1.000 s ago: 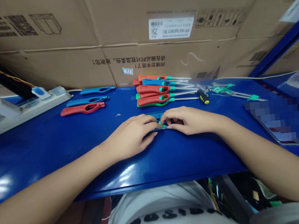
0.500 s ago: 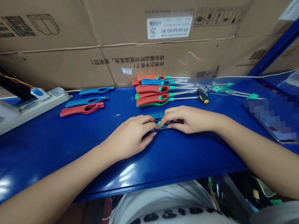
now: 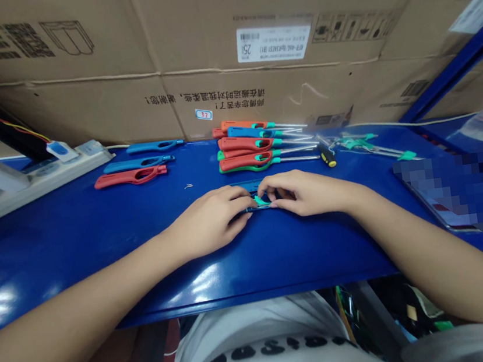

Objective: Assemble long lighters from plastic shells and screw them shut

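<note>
Near the table's middle, my left hand has its thumb and fingers closed on the left part of a blue lighter casing half with a green plastic trigger piece in it. From the other side, my right hand bends its index finger over the green piece, while its thumb lies along the casing's near edge. Just beyond the fingertips lies another blue casing half. Fingers hide much of the casing's inside.
Several long-nosed lighters lie behind my hands, beside a black-and-yellow screwdriver and green-fitted metal rods. Blue and red lighter casings lie left, near a power strip. A phone is right; cardboard boxes stand behind.
My right index finger has lifted and curled slightly, so more of the green trigger piece shows. My left hand stays nearly still on the casing.
</note>
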The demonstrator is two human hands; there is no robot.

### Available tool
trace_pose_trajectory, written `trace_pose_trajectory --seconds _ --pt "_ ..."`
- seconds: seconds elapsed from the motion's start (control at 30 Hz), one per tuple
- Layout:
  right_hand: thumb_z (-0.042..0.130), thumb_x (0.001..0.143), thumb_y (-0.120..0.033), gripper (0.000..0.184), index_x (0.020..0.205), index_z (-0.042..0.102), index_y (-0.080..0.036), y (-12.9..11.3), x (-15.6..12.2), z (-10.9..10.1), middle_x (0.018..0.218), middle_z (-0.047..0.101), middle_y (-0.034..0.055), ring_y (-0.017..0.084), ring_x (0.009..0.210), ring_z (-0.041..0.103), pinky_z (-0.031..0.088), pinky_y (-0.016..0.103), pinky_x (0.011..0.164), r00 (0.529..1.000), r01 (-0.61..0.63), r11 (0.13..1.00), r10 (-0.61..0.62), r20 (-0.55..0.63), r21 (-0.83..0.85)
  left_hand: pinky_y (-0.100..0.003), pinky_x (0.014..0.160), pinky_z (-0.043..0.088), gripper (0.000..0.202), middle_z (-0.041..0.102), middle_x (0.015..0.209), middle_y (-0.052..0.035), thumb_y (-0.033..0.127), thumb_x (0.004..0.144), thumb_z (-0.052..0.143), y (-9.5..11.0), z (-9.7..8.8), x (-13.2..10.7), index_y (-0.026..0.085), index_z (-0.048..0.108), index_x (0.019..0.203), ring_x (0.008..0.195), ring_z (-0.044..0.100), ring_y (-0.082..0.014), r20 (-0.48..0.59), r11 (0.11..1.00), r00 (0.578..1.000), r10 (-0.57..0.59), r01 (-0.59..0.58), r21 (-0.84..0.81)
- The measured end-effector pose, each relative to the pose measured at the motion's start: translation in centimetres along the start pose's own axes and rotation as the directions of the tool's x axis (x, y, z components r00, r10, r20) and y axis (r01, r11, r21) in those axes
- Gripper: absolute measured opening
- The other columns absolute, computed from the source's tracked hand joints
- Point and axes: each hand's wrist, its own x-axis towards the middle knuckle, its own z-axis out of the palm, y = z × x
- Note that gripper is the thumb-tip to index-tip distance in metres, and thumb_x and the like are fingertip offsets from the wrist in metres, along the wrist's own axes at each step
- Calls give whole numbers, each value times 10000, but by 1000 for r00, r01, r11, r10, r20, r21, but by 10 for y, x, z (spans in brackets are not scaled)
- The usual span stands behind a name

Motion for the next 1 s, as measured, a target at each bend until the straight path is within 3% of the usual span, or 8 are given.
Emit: trace_pose_trajectory --seconds 0.57,1.0 --pt "542 911 -124 169 1031 636 -197 -3 2 4 1022 688 53 166 825 583 404 268 720 999 30 995 -31 -10 -92 -433 1007 499 275 636 1206 -105 225 999 506 -1 5 1 208 648 1234 1132 601 -258 -16 997 1000 -25 23 -76" --pt "553 904 -119 169 1041 634 -176 3 0 0 876 645 24 133 705 531 405 246 654 1000 13 1000 -14 -5 -18 -424 977 517 253 641 1187 -114 223 1003 502 -1 5 0 185 669 1189 1087 623 -253 -24 1000 1000 -8 7 -17"
